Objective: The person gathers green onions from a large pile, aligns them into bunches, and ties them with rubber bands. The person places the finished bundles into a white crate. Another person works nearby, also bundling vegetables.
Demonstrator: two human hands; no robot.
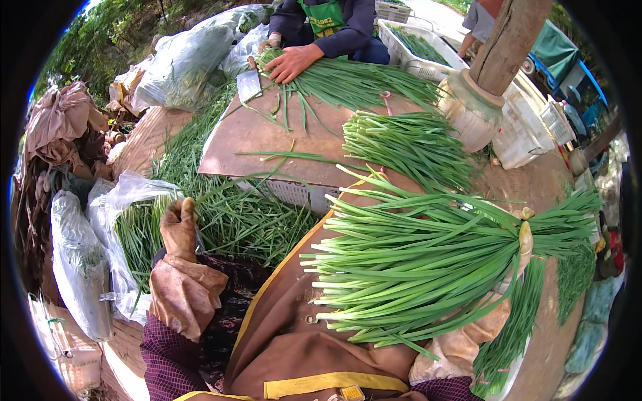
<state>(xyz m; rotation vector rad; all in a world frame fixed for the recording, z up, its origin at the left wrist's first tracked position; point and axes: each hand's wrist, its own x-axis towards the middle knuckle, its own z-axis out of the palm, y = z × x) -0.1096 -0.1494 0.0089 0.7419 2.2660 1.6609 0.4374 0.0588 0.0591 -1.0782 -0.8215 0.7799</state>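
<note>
My right hand (pixel 524 240), gloved, is closed around a large bundle of green garlic chives (pixel 416 255) near its leafy end; the pale cut ends fan out leftwards over my brown apron (pixel 286 346). At the left, my gloved left hand (pixel 181 220) is raised with its fingers drawn together, and a long green leaf runs from beside the fingertips towards the right. Whether the fingers pinch that leaf is not clear. Another bundle of chives (pixel 401 145) lies on the brown board (pixel 301 143) ahead. Below the right forearm lies a further bundle (pixel 519 321) with pink ties.
Across the board, a person's hands (pixel 293 62) press on a spread of chives beside a cleaver (pixel 249 85). Loose leaves (pixel 251 225) are heaped left of the apron. Plastic-wrapped bundles (pixel 79 265) lie at the left. A wooden post (pixel 509 47) and white crates (pixel 524 125) stand at the right.
</note>
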